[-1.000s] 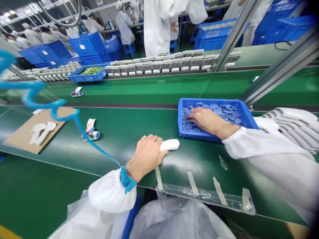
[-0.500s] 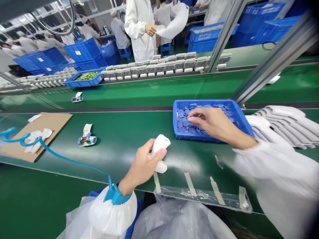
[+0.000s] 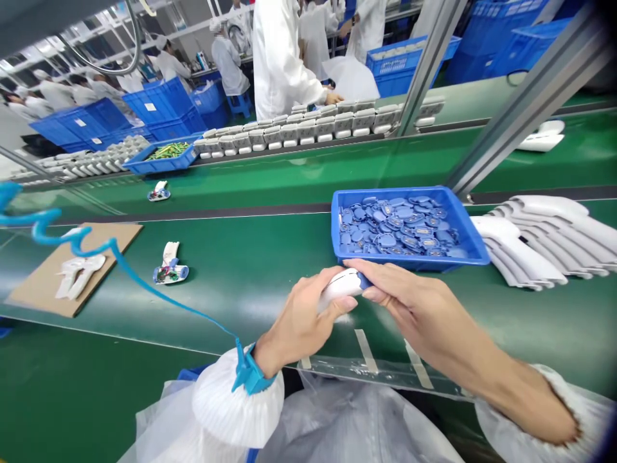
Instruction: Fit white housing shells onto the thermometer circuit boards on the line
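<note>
In my left hand [image 3: 303, 315] is a white plastic housing [image 3: 341, 287], gripped with the fingers behind and the thumb in front. My right hand [image 3: 405, 292] pinches a small blue plastic cap [image 3: 364, 281] against the housing's right end. Most of the cap is hidden by my fingers, so I cannot tell how deep it sits. Just behind both hands stands a blue tray [image 3: 409, 260] holding many loose blue caps [image 3: 387, 240]. A blue wrist strap [image 3: 254, 374] with a coiled cord circles my left wrist.
White shells [image 3: 540, 247] lie stacked right of the tray. An opened unit with wires [image 3: 170, 267] rests to the left, near a cardboard sheet [image 3: 113, 241] bearing white parts. Beyond runs a green conveyor [image 3: 270, 173]; a metal post [image 3: 511, 103] rises at right. Co-workers stand behind.
My right hand has come out of the tray with a blue cap and met my left hand at the housing. The left hand rose slightly rightward. The small unit on the conveyor moved right.
</note>
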Demonstrator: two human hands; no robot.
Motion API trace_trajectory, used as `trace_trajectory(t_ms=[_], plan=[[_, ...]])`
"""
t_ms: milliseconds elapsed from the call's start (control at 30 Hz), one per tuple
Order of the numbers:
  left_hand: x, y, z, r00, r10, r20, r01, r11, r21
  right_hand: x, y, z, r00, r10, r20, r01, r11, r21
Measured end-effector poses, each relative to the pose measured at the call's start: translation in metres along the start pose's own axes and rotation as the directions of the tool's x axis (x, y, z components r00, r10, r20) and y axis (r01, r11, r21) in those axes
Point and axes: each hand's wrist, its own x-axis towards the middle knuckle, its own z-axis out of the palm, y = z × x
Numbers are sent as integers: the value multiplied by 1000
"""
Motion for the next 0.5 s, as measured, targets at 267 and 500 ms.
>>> trace_trajectory(t_ms=[267,500], plan=[[0,0,8,993,112,-25,-109,986,124,-4,-1,3,986,-167,27,169,972,-164],[-4,-9,21,974,216,-74,-167,894,416,-29,0,15,990,134,-48,-140,977,-162]])
